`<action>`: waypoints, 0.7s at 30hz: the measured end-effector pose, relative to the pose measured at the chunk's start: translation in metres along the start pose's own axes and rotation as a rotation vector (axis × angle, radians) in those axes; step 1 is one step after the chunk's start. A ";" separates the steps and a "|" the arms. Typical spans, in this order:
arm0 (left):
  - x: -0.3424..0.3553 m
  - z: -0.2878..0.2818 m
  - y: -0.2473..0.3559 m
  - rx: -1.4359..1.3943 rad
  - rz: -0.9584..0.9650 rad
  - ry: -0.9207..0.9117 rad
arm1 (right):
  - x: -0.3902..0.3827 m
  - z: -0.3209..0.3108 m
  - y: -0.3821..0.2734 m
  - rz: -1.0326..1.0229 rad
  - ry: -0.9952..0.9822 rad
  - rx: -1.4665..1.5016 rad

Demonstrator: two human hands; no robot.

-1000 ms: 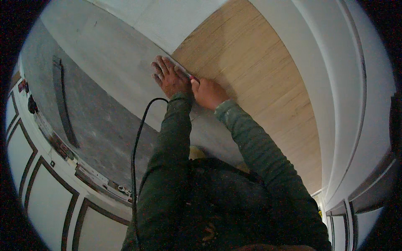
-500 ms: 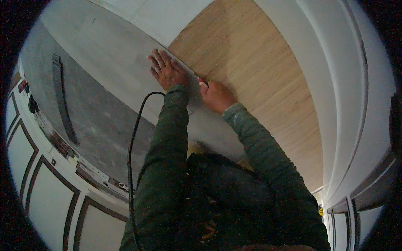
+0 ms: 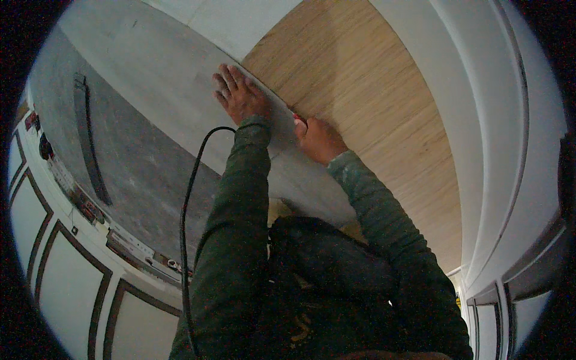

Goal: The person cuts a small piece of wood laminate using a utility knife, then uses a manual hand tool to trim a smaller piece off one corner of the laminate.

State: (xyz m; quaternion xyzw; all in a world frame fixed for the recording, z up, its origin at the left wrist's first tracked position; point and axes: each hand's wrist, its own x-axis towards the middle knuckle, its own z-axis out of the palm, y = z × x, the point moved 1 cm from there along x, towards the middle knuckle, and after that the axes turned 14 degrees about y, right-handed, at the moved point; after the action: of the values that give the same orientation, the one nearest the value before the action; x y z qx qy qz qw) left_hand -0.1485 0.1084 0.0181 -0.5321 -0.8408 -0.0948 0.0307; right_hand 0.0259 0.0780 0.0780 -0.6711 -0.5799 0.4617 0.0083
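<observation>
My left hand (image 3: 243, 99) lies flat with its fingers spread on a light grey board (image 3: 174, 78), close to the board's long edge. To its right, my right hand (image 3: 319, 138) is closed around a small tool, of which only a bit of red (image 3: 296, 116) shows past the thumb. That red end meets the seam between the grey board and a wood-grain panel (image 3: 372, 102). The rest of the tool is hidden in my fist, so its kind cannot be told.
A black cable (image 3: 187, 210) loops beside my left forearm. On the darker grey surface (image 3: 138, 144) at left lies a long dark strip (image 3: 87, 132). Framed white panels (image 3: 72, 276) stand at lower left. A curved white surface (image 3: 468, 108) borders the wood-grain panel on the right.
My right hand has slid slightly to the right and toward me along the seam, with the red-tipped tool in it. My left hand stays flat in nearly the same spot.
</observation>
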 end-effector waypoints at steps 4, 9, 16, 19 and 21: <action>0.006 -0.004 0.001 0.011 -0.006 -0.013 | -0.001 -0.001 -0.001 -0.042 0.032 -0.013; 0.004 -0.003 0.001 0.012 -0.015 -0.019 | -0.001 -0.004 -0.001 0.008 -0.029 -0.017; 0.001 0.000 0.001 0.041 -0.014 -0.018 | -0.004 -0.008 -0.001 0.008 -0.022 -0.005; 0.001 0.004 -0.002 0.044 0.014 -0.022 | -0.005 -0.007 0.003 0.000 -0.008 0.017; -0.001 0.007 -0.004 0.051 0.014 -0.010 | -0.007 -0.007 0.003 -0.031 0.005 0.033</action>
State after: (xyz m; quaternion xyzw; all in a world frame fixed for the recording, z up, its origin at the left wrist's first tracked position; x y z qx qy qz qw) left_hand -0.1515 0.1069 0.0108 -0.5373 -0.8395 -0.0705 0.0406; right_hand 0.0332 0.0752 0.0852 -0.6630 -0.5825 0.4694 0.0277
